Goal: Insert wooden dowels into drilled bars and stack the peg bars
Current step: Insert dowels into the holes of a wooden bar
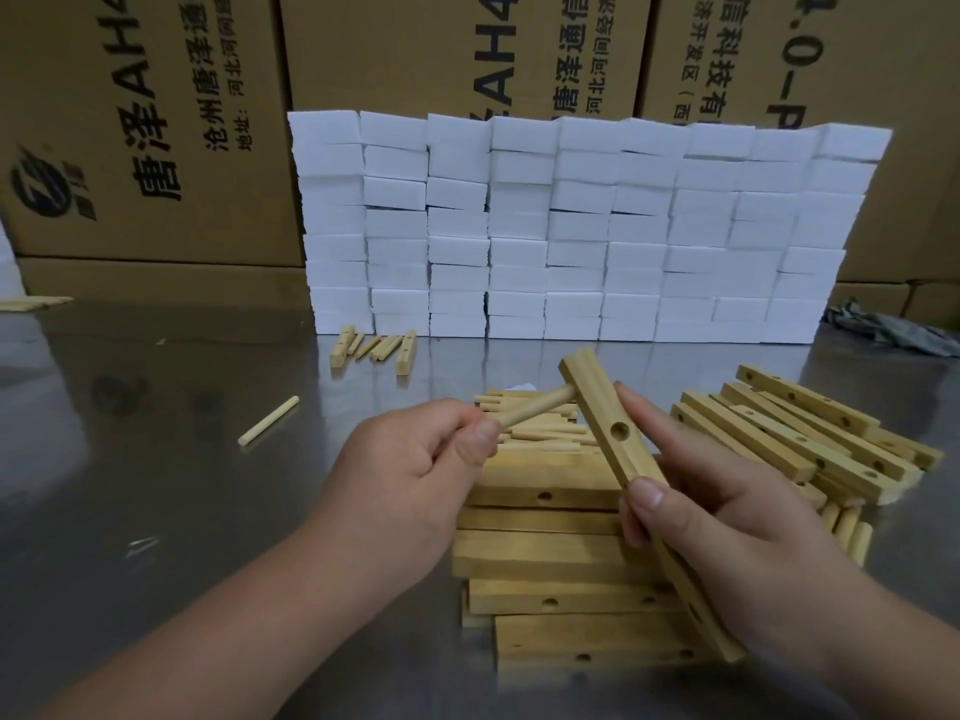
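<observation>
Dim, even light; soft glare on steel table (156,485); edges bowed by wide-angle lens; corners soft.

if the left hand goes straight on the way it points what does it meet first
The drilled bar in the right hand: the dowel pinched by the left hand touches the bar's upper end, probably at a hole, though that side is hidden.

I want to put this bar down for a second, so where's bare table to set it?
Widest bare steel lies left, around the loose dowel, out to the table edge. A narrower strip runs between the white blocks and the dowel heap. Crowded: the bar stack right before you and the drilled-bar pile at right.
</observation>
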A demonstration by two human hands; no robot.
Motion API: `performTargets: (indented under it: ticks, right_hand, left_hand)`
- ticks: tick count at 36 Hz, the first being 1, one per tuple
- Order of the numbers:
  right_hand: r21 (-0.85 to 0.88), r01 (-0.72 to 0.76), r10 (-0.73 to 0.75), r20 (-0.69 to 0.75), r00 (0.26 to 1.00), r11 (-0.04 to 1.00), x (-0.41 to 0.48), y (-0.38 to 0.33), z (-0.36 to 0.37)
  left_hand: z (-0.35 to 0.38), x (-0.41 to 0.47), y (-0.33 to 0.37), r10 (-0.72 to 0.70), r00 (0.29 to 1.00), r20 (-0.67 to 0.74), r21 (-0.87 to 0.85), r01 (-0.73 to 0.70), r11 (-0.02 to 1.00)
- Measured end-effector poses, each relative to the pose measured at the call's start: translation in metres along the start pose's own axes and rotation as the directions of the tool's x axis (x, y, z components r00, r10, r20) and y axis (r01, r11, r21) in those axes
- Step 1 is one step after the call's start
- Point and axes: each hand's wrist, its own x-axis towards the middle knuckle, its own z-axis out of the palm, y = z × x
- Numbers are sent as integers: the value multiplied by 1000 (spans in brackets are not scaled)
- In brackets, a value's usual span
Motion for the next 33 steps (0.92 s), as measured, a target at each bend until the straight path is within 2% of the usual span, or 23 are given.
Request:
performTargets:
  ticks: [3,6,9,11,15,18,20,24,26,29,31,33]
  right_hand:
    - [-21,13,-14,-27,1000,1000,0,3,2]
    - [-80,50,-60,-125,990,996,0,10,7]
    - [-134,16,-52,-270,962,991,4,17,3]
    - [-125,-3,-48,-395,917,992,7,20,-5]
    - [-44,-22,-6,-555,832,999,11,21,-14]
    - [-97,-61,0,-537,844,993,10,23,-11]
    - [-128,-73,-3,-509,861,989,10,23,-8]
    - [-122,-78,3,-523,852,990,10,23,-7]
    - [-116,-72,-1,-533,846,991,9,23,-8]
    - [-113,-84,12,-526,850,990,10,21,-8]
    - [-118,-93,19,-517,856,989,10,20,-6]
    - [-126,-89,14,-505,863,988,8,18,-3]
  left_hand:
    - [2,1,0,-16,1000,-1,-30,15,999]
    - [4,6,-4,-82,997,-13,-217,77,973]
    - [4,11,-22,-190,981,-37,-368,164,915]
    - [3,10,-35,-210,977,-25,-286,194,938]
    - [9,9,-54,-278,947,163,-101,296,950]
    - [17,14,-58,-380,904,194,-11,390,921]
    - [20,15,-61,-439,885,153,89,430,898]
    - [18,14,-70,-474,866,158,235,433,870]
    - [18,14,-74,-458,866,203,244,408,880]
    - [19,13,-74,-339,900,274,202,290,935]
    - [21,13,-73,-269,895,355,137,234,962]
    - [21,14,-73,-259,897,358,96,240,966]
